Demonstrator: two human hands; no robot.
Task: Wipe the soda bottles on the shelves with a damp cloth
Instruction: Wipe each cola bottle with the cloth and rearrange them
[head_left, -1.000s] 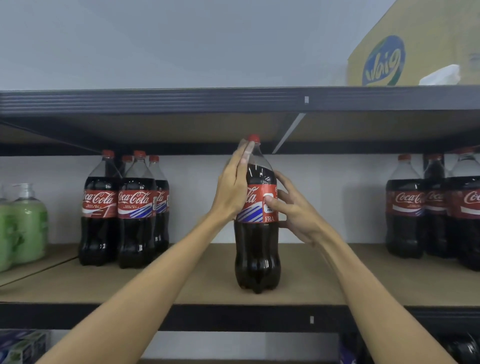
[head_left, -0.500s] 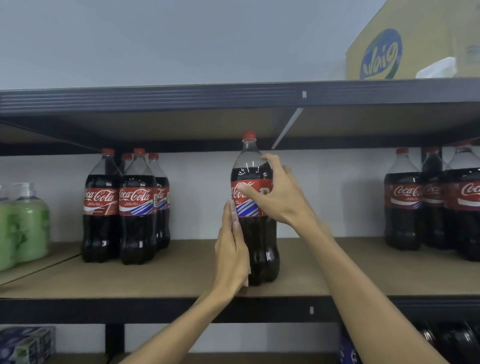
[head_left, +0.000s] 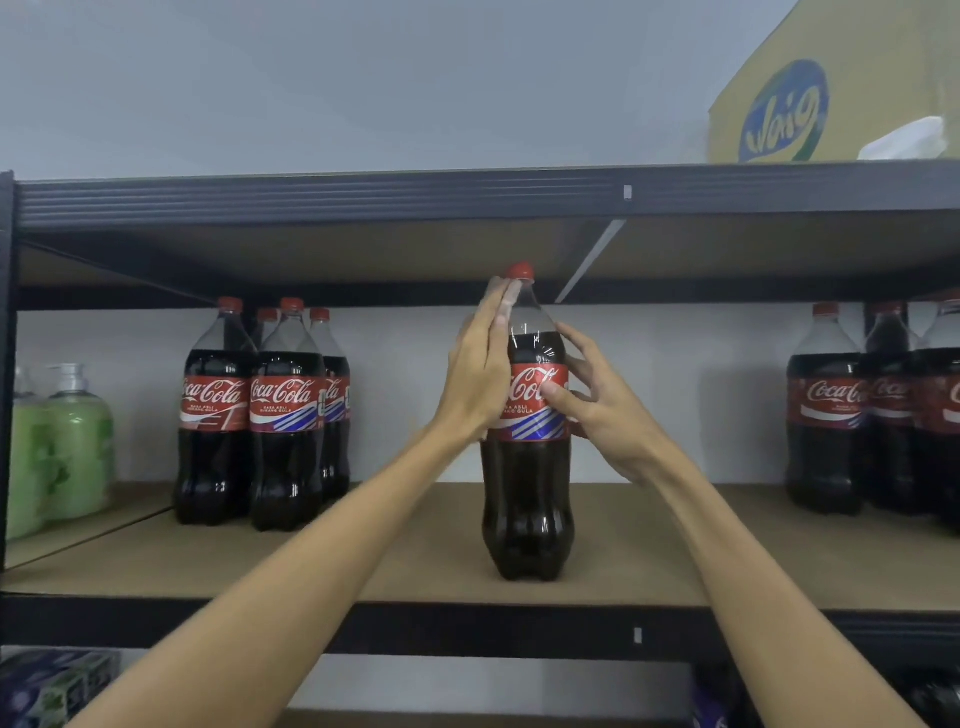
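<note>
Step in hand: wiping the bottle (head_left: 527, 493). Left hand (head_left: 480, 374) lies flat, fingers straight, against its shoulder; right hand (head_left: 602, 410) grips its middle. No cloth shows, so the next stroke likely runs downward, with the right hand steadying.

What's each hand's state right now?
Left hand: open, straight fingers flat against the middle soda bottle.
Right hand: holds that bottle, thumb on its label.

You face a dark metal rack (head_left: 78, 621) against a pale grey wall (head_left: 363, 78), with a brown board shelf (head_left: 130, 561) lit evenly in front of you, a shadowed upper shelf (head_left: 363, 249) above it and a yellow box (head_left: 883, 62) on top, right.
</note>
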